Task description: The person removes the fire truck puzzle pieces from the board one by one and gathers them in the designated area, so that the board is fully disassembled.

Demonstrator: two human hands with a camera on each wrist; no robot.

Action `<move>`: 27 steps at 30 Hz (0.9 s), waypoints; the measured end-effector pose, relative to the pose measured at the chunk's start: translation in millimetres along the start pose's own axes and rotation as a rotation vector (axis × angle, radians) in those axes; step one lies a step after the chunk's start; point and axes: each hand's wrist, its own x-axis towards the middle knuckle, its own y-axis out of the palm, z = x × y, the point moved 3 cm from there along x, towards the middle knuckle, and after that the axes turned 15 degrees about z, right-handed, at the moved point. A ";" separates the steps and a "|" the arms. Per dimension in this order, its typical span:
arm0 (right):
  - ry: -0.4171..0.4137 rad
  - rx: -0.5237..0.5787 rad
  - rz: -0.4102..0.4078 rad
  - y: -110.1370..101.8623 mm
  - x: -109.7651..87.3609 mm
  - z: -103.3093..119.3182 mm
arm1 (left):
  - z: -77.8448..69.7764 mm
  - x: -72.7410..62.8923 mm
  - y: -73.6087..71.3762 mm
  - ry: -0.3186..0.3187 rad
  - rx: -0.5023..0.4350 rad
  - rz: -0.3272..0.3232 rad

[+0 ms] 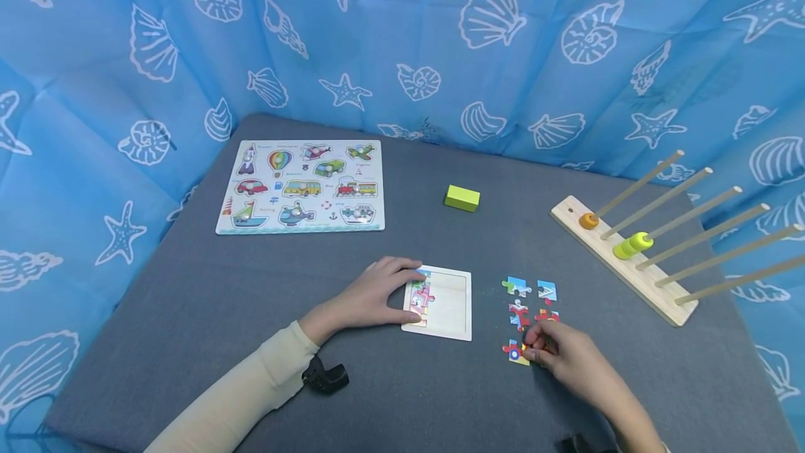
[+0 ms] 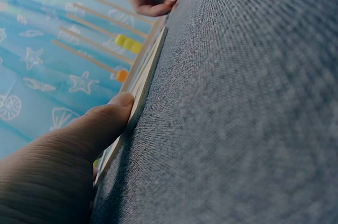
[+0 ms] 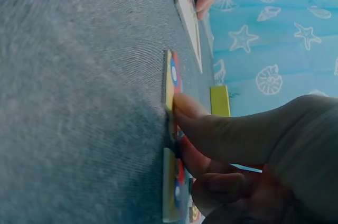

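Observation:
A shallow wooden puzzle tray (image 1: 450, 306) lies on the table, with joined picture pieces (image 1: 420, 299) along its left side. My left hand (image 1: 376, 297) rests on the tray's left edge, thumb and index finger spread apart; in the left wrist view its thumb (image 2: 108, 118) touches the rim. My right hand (image 1: 569, 358) pinches a jigsaw piece (image 1: 514, 352) with a blue and white circle at its right side, close to the table. In the right wrist view, another yellow-edged piece (image 3: 170, 187) lies beside those fingers. The right hand partly hides the pieces around it.
More jigsaw pieces (image 1: 517, 286) lie right of the tray. Beyond are a green block (image 1: 462, 198), a vehicle peg puzzle board (image 1: 302, 187) and a wooden stand (image 1: 622, 264) with upright rods and several beads. A blue curtain (image 1: 402, 40) surrounds the grey table (image 1: 302, 257).

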 end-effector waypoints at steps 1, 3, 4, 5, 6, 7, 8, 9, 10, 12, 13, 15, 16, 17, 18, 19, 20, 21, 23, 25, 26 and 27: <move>-0.001 -0.002 -0.004 0.5 0.1 0.1 | 0.0 0.1 0.0 0.003 0.002 -0.002; -0.001 -0.010 -0.015 1.5 0.2 0.2 | 0.1 0.3 0.3 0.005 0.003 -0.003; 0.000 -0.018 -0.022 1.9 0.2 0.4 | 0.2 0.5 0.5 0.006 0.004 -0.004; 0.001 -0.023 -0.030 2.3 0.3 0.6 | 0.4 0.6 0.7 0.005 0.005 -0.003; -0.001 -0.033 -0.037 2.6 0.2 0.8 | 0.3 0.7 0.8 0.008 0.006 -0.004; -0.005 -0.042 -0.047 2.7 0.4 1.3 | 0.5 0.8 0.9 0.008 0.005 -0.005; -0.012 -0.048 -0.057 2.7 0.5 1.8 | 0.7 0.8 1.1 0.006 0.004 -0.003; -0.021 -0.055 -0.065 2.6 0.6 2.5 | 0.7 0.9 1.2 0.006 0.002 -0.004; -0.032 -0.063 -0.074 2.1 0.8 3.7 | 0.8 0.8 1.2 0.006 0.001 -0.005; -0.063 -0.078 -0.095 0.6 1.8 7.4 | 0.9 0.8 1.1 0.003 -0.002 -0.006; -0.075 -0.087 -0.104 -0.8 2.8 10.6 | 0.9 0.9 0.9 -0.001 -0.005 -0.003; -0.097 -0.112 -0.119 -4.2 5.2 18.8 | 0.5 0.9 0.3 -0.009 -0.009 0.000; -0.114 -0.124 -0.129 -6.2 7.0 24.5 | 0.2 0.8 0.0 -0.014 -0.012 0.000; -0.128 -0.132 -0.135 -8.0 9.2 30.8 | 0.1 0.8 -0.3 -0.019 -0.014 -0.001; -0.137 -0.140 -0.138 -9.4 12.0 37.3 | -0.3 0.7 -0.6 -0.021 -0.016 -0.004; -0.144 -0.143 -0.139 -10.3 15.4 43.7 | -0.5 0.6 -0.8 -0.019 -0.021 -0.009; -0.155 -0.143 -0.140 -10.4 19.4 49.6 | -0.6 0.5 -0.9 -0.019 -0.023 -0.013; -0.167 -0.138 -0.141 -9.8 24.0 55.1 | -0.7 0.6 -1.0 -0.018 -0.023 -0.017; -0.180 -0.114 -0.129 -6.7 35.4 64.4 | -0.8 0.7 -1.0 -0.013 -0.020 -0.025; -0.197 -0.086 -0.114 -1.9 48.9 71.3 | -0.8 1.0 -1.1 -0.012 -0.019 -0.028; -0.208 -0.075 -0.107 1.0 56.2 74.3 | -0.6 1.3 -1.1 -0.013 -0.018 -0.030; -0.220 -0.066 -0.100 3.8 63.2 77.2 | -0.5 1.5 -1.2 -0.013 -0.018 -0.031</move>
